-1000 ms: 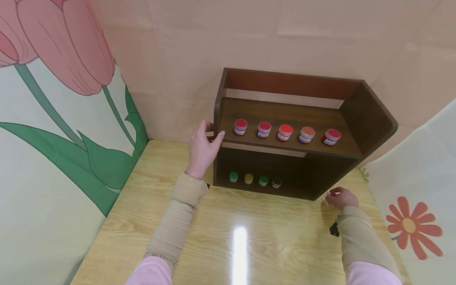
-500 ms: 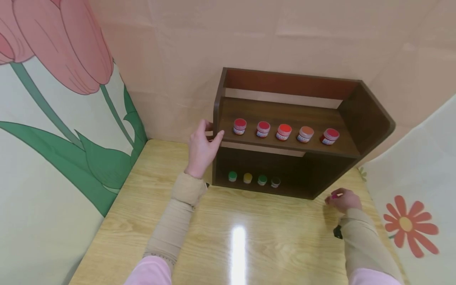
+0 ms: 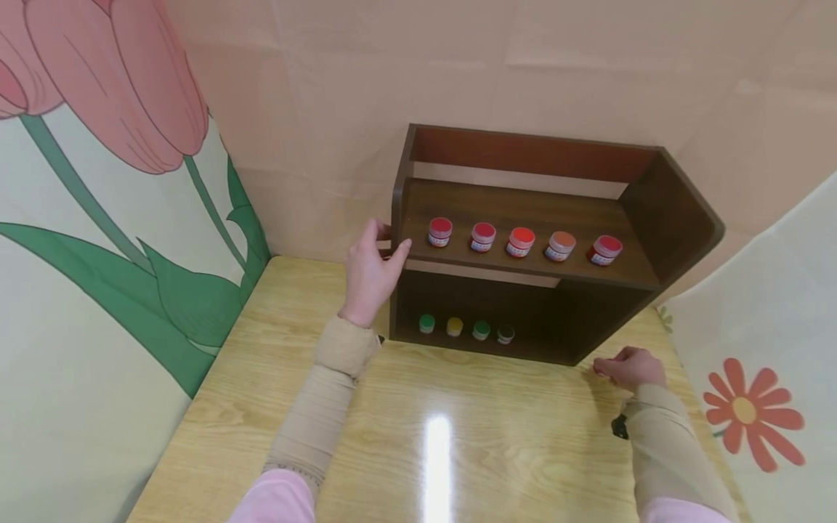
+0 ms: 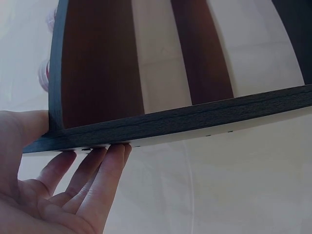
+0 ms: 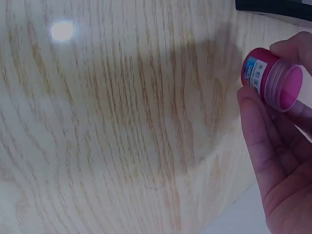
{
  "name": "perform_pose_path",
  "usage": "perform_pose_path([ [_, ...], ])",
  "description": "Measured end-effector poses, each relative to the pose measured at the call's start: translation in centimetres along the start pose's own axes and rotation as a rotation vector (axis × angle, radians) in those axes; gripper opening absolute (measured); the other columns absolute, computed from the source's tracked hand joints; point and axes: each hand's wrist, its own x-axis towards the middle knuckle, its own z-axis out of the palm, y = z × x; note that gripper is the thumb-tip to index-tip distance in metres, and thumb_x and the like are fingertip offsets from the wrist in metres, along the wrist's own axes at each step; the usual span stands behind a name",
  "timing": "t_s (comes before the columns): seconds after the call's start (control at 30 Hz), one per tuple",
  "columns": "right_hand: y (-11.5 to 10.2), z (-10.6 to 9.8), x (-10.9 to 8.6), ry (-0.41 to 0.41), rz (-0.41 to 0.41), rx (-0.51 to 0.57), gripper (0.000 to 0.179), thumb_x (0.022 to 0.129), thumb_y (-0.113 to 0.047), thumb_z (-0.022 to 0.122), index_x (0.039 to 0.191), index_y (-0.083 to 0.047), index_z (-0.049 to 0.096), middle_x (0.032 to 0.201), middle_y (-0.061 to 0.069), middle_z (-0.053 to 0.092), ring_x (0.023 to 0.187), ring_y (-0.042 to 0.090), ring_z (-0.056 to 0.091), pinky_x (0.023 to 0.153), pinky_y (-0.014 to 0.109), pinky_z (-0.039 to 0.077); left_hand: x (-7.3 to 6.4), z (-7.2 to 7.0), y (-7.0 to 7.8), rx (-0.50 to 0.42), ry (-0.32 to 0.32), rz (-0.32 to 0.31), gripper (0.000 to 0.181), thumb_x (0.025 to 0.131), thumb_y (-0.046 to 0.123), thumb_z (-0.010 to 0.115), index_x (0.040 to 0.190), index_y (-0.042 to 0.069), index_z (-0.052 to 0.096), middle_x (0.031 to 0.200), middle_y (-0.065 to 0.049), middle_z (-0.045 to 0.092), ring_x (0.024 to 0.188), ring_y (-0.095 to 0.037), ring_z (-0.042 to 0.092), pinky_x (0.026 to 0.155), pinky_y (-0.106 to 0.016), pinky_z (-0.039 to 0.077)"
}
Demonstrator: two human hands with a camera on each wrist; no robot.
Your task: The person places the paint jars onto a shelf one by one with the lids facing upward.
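A dark brown two-tier shelf (image 3: 523, 196) stands at the back of the table. My left hand (image 3: 371, 272) grips its left side panel, with the thumb at the front edge and the fingers against the outer face in the left wrist view. My right hand (image 3: 631, 368) is low beside the shelf's front right corner. In the right wrist view it holds a small magenta paint jar (image 5: 267, 78) with a clear lid and a printed label, pinched between thumb and fingers. The head view hides this jar behind the hand.
Several red and orange paint jars (image 3: 520, 243) line the upper shelf. Below stand several more jars with green, yellow and dark tops (image 3: 454, 327). The wooden table (image 3: 366, 436) reaches forward from the shelf, with fabric walls at the back and sides.
My right hand has turned and moved slightly, so the pink of the jar no longer shows in the head view. My left hand keeps its grip on the shelf.
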Motion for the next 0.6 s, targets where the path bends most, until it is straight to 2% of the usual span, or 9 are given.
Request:
perform_pose_path([
  [0.13, -0.8, -0.4, -0.6, -0.026, 0.028, 0.000, 0.050, 0.085, -0.059, 0.073, 0.067, -0.014, 0.060, 0.062, 0.002, 0.067, 0.060, 0.020, 0.060, 0.058, 0.030, 0.046, 0.0, 0.0, 0.1, -0.004, -0.001, -0.002, 0.028, 0.095, 0.022, 0.074, 0.109, 0.004, 0.058, 0.105, -0.011, 0.068, 0.090, -0.025, 0.072, 0.075, -0.033, 0.061],
  [0.2, -2.9, -1.4, -2.2, -0.047, 0.053, 0.027, 0.051, 0.088, -0.055, 0.071, 0.063, -0.014, 0.055, 0.058, 0.000, 0.064, 0.058, 0.018, 0.060, 0.058, 0.030, 0.045, 0.0, -0.1, 0.1, -0.005, -0.002, -0.002, 0.028, 0.095, 0.022, 0.074, 0.109, 0.004, 0.058, 0.105, -0.011, 0.068, 0.090, -0.025, 0.072, 0.075, -0.033, 0.061],
  [0.37, -6.5, -3.0, -5.0, -0.085, 0.106, 0.094, 0.054, 0.091, -0.048, 0.071, 0.057, -0.014, 0.046, 0.056, 0.003, 0.063, 0.055, 0.019, 0.062, 0.060, 0.031, 0.046, 0.0, -0.1, 0.1, -0.006, 0.000, -0.003, 0.028, 0.095, 0.022, 0.074, 0.109, 0.004, 0.058, 0.104, -0.011, 0.068, 0.090, -0.025, 0.073, 0.075, -0.032, 0.061],
  [0.43, -5.8, -2.8, -4.7, -0.089, 0.105, 0.103, 0.056, 0.090, -0.051, 0.072, 0.055, -0.016, 0.044, 0.056, 0.002, 0.063, 0.055, 0.019, 0.065, 0.059, 0.029, 0.048, 0.0, -0.1, 0.1, -0.006, -0.001, -0.003, 0.028, 0.095, 0.022, 0.074, 0.109, 0.004, 0.058, 0.104, -0.011, 0.068, 0.090, -0.026, 0.073, 0.075, -0.032, 0.061],
  [0.6, -5.9, -2.6, -5.4, -0.082, 0.094, 0.109, 0.057, 0.089, -0.052, 0.072, 0.055, -0.015, 0.044, 0.057, 0.003, 0.065, 0.057, 0.022, 0.066, 0.059, 0.030, 0.048, 0.0, -0.1, 0.1, -0.010, -0.001, -0.001, 0.028, 0.095, 0.021, 0.075, 0.109, 0.004, 0.058, 0.105, -0.012, 0.068, 0.090, -0.027, 0.073, 0.074, -0.033, 0.062],
])
